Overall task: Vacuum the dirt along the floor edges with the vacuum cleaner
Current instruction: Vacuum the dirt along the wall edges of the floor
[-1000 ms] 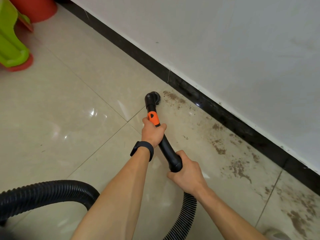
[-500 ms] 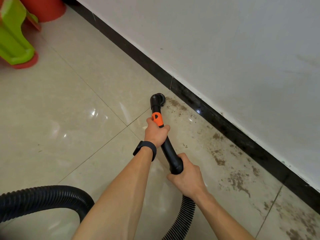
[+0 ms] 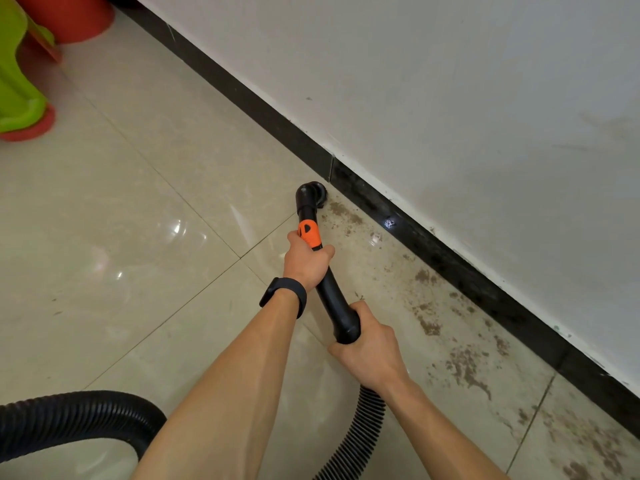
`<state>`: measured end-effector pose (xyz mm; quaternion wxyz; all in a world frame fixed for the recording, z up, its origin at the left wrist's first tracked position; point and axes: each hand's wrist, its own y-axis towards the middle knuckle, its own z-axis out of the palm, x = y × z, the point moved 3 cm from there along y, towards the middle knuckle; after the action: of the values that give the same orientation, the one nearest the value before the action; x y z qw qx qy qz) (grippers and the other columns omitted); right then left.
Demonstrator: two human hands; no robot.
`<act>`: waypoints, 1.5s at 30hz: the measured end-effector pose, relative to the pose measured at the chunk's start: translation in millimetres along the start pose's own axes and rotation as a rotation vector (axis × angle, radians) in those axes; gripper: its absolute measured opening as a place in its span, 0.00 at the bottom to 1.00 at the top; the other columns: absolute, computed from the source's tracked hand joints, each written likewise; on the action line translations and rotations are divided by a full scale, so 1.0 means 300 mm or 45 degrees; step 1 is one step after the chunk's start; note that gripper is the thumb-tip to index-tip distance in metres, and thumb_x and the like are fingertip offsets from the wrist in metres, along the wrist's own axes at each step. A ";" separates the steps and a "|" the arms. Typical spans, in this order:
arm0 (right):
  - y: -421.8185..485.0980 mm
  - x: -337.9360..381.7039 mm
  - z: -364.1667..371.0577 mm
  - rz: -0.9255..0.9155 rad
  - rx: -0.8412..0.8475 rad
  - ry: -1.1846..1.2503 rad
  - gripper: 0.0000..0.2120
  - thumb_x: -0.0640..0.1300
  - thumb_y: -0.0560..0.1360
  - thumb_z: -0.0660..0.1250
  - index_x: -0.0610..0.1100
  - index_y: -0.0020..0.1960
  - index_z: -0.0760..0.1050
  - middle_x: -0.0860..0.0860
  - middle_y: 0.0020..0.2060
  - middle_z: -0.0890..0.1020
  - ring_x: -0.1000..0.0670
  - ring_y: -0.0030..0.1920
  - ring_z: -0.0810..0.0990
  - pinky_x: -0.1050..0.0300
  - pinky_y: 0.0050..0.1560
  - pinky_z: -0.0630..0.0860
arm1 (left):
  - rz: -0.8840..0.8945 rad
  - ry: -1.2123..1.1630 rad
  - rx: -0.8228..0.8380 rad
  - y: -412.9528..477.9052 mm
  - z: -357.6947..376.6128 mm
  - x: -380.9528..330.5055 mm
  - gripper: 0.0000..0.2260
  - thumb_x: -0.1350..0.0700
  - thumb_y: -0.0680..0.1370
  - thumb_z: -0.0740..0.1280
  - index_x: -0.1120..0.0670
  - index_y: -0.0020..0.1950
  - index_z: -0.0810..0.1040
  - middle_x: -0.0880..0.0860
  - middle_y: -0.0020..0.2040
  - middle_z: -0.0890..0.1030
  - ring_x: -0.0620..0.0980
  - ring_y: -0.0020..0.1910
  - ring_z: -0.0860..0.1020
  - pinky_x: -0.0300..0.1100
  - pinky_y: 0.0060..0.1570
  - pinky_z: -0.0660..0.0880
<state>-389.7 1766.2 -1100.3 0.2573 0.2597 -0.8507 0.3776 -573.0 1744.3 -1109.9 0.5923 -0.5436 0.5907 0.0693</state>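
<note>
A black vacuum wand point(image 3: 337, 306) with an orange collar point(image 3: 309, 233) points away from me across the beige tiled floor. Its round nozzle point(image 3: 311, 195) rests on the floor right beside the black baseboard point(image 3: 433, 247). My left hand point(image 3: 306, 259), with a black band on the wrist, grips the wand just below the orange collar. My right hand point(image 3: 369, 351) grips the wand's lower end where the ribbed hose point(image 3: 356, 434) joins. Brown dirt patches point(image 3: 464, 368) run along the floor edge from the nozzle toward the lower right.
The black ribbed hose point(image 3: 72, 414) loops across the lower left floor. A green plastic stool point(image 3: 17, 95) on a red base and a red tub point(image 3: 69, 15) stand at the upper left. The white wall point(image 3: 467, 98) fills the right.
The nozzle has moved forward and right, from the open tile to the baseboard at the far end of the dirt streak. Both hands followed with the wand.
</note>
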 end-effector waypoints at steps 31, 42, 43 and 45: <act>0.032 0.030 0.017 -0.024 0.004 0.048 0.21 0.45 0.70 0.74 0.55 0.57 0.69 0.52 0.44 0.80 0.51 0.42 0.81 0.53 0.43 0.83 | -0.021 -0.022 0.032 0.031 -0.019 -0.021 0.21 0.56 0.76 0.69 0.53 0.65 0.63 0.56 0.51 0.76 0.62 0.49 0.82 0.57 0.53 0.80; -0.158 0.039 0.170 -0.032 0.095 0.102 0.18 0.44 0.70 0.72 0.55 0.55 0.69 0.54 0.41 0.80 0.51 0.39 0.80 0.56 0.37 0.77 | -0.243 0.063 0.134 -0.107 -0.170 0.085 0.23 0.61 0.76 0.69 0.53 0.64 0.60 0.59 0.55 0.75 0.62 0.51 0.81 0.58 0.50 0.81; -0.175 0.030 0.180 -0.034 0.098 0.101 0.18 0.44 0.70 0.71 0.55 0.55 0.69 0.54 0.41 0.80 0.52 0.39 0.80 0.56 0.37 0.77 | -0.257 0.071 0.140 -0.126 -0.170 0.091 0.23 0.61 0.76 0.69 0.53 0.64 0.60 0.60 0.55 0.75 0.62 0.51 0.81 0.57 0.50 0.82; -0.202 0.014 0.190 -0.035 0.108 0.096 0.17 0.44 0.71 0.71 0.55 0.55 0.69 0.55 0.41 0.80 0.54 0.39 0.79 0.59 0.35 0.75 | -0.282 0.066 0.117 -0.160 -0.166 0.108 0.24 0.61 0.75 0.69 0.53 0.65 0.60 0.60 0.56 0.76 0.63 0.52 0.81 0.58 0.50 0.82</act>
<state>-368.0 1685.8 -1100.2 0.2831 0.2676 -0.8201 0.4192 -559.9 1670.7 -1093.8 0.6052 -0.5794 0.5447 -0.0376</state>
